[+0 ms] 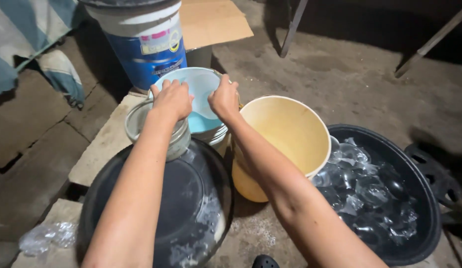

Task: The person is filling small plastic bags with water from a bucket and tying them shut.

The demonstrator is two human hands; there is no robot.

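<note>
Rough concrete floor (350, 74) lies under everything we work over, with stone slabs (99, 149) to our left. From the head view, our left hand (171, 99) and right hand (224, 97) each clench the rim of a light blue bowl (201, 106), which sits tilted over a clear glass jar (141, 124), seemingly so its contents can run downward; we cannot tell what it holds. Just beside it stands an empty yellow bucket (285, 134). A black basin (419, 198) on the right holds water and clear plastic bags. A black round lid (186, 198) lies below our arms, wet at its edge. A blue-and-white paint bucket (146, 44) stands behind.
</note>
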